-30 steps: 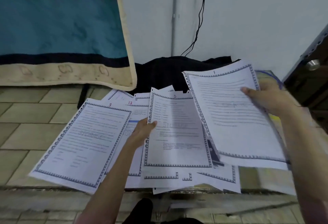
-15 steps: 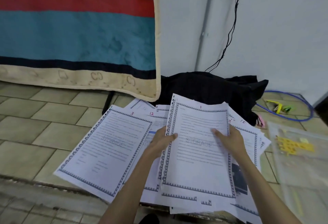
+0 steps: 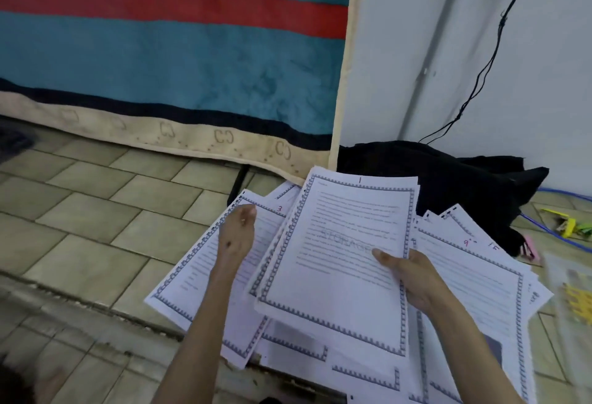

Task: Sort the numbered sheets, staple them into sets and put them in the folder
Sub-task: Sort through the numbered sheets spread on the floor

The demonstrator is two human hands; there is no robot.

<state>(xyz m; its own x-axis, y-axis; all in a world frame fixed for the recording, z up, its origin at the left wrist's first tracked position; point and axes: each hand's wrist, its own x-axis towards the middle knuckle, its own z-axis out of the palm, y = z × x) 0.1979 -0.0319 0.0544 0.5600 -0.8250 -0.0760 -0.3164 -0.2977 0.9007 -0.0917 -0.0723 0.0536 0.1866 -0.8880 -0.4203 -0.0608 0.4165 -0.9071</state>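
head view, right hand [image 3: 413,278]: gripping the sheet marked 1 [image 3: 339,262] by its right edge, thumb curled over the printed face, fingers tucked behind the paper so I can't see them. More page edges peek out behind it, so it looks like a small stack, can't tell how many.

head view, left hand [image 3: 236,237]: reaching out over the sheet marked 3 [image 3: 195,262], fingers loosely bent at its top corner. Honestly can't tell if it's pinching the page or just resting on it.

sheet marked 1: held up a bit above the pile, tilted, red "1" at the top, faint watermark across the middle.

sheet marked 3: lying on the tiled floor [image 3: 96,227], just left of sheet 1 and partly tucked under it.

rest of the sheets [image 3: 474,278]: fanned out to the right and below, overlapping each other, one shows a red 9.

clear folder [image 3: 573,294]: far right edge of the frame, blurry, something yellow inside.

background: teal blanket with a red stripe [image 3: 173,61] hanging on the left, black cloth [image 3: 448,179] bunched against the white wall behind the papers.
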